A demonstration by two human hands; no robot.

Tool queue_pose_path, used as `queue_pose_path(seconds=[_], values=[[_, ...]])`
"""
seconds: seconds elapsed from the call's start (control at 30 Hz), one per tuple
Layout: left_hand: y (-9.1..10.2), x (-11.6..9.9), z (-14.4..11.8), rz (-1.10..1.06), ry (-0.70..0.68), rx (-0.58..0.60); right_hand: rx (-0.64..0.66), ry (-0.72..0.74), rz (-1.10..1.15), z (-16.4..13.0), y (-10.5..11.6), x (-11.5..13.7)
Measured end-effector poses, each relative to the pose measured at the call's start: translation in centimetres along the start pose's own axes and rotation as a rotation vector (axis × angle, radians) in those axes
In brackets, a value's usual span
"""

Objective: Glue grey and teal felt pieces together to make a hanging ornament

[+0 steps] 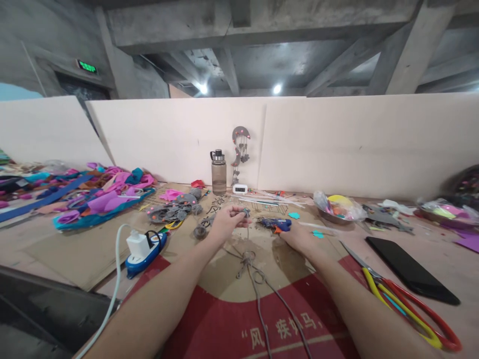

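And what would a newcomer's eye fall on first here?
Probably the bright heap of purple, pink and blue scraps at the left, then the big scissors with red and yellow handles at the right, beside a black phone. In the middle, the right hand holds a blue glue gun near the left hand; a grey moon-shaped ornament hangs against the white panel behind.

Open lane between forearms (175, 284) over red cardboard (213, 321), grey cord (259, 305) lying through it; scissors (377, 279) and phone (409, 269) obstruct right, power strip (148, 258) left.
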State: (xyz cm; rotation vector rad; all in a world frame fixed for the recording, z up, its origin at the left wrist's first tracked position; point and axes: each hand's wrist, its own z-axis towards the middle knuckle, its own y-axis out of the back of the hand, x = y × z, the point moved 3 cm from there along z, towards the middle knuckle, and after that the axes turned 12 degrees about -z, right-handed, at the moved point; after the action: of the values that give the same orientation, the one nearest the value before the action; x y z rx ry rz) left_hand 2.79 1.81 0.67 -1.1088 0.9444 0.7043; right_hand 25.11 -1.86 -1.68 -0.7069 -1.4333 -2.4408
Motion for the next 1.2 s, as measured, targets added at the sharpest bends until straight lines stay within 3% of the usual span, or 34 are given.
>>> queue_pose_path(seconds=[0.13,0.27,0.5,0.83,1.2], values=[[0.1,-0.3,-0.2,0.005,0.006,-0.014,0.073,-0.082,0.023,0.4,0.4,0.8],[0.6,-0.3,0.1,0.003,-0.053,-0.034,0.069,-0.082,0.307,-0.4,1.2,3.2],[1.4,-0.1,0.8,-0.012,-0.091,-0.078,0.07,0.091,0.488,-2.4,2.6,6.9],[1.6,-0.8,0.7,-0.069,-0.169,-0.114,0.093,0.281,0.426,-3.7,1.9,7.7],[1.4,-0.9,0.7,-0.124,-0.184,-0.1,0.082,0.29,0.321,-3.8,2.1,7.7]])
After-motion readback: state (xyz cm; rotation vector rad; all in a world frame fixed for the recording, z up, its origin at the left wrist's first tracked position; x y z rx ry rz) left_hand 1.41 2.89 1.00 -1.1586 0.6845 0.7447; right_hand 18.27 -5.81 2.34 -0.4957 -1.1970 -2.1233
